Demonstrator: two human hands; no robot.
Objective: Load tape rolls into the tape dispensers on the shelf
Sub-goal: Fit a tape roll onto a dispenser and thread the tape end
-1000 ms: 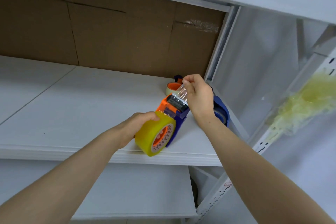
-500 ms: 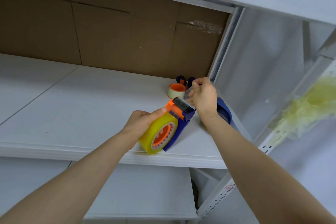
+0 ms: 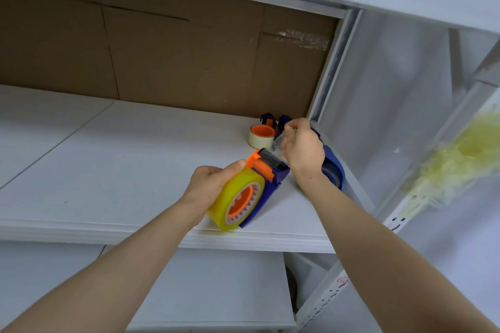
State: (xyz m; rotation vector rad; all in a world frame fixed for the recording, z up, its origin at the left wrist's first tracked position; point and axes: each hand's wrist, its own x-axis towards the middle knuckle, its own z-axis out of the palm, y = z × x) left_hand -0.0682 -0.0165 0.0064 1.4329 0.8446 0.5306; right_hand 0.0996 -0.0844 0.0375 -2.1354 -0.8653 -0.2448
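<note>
Storeroom or packing area: white metal shelving (image 3: 113, 170) with perforated uprights (image 3: 324, 297), cardboard sheeting (image 3: 176, 57) as backing, tape dispensers (image 3: 270, 184) and a spare roll (image 3: 261, 136) on the shelf.

2 tape rolls (image 3: 234, 199) (image 3: 261, 136), 2 dispensers (image 3: 272, 180) (image 3: 335, 170), 2 hands (image 3: 211, 186) (image 3: 304, 149).

Near front edge of white shelf (image 3: 108, 170): left hand (image 3: 213, 186) grips yellow tape roll (image 3: 227, 194) from its left side, thumb on top. Roll stands upright in blue-and-orange dispenser (image 3: 270, 184). Above black front end of this dispenser, right hand (image 3: 303, 151) pinches clear tape end (image 3: 280, 143) (strip is crumpled, not easy to see). Behind it: small pale roll (image 3: 261, 136) with orange core, lying flat. Partly hidden behind right wrist: second blue dispenser (image 3: 334, 170). Back wall: brown cardboard (image 3: 162, 57). At right, blurred: yellowish tape wad (image 3: 460, 159) near perforated upright post.
</note>
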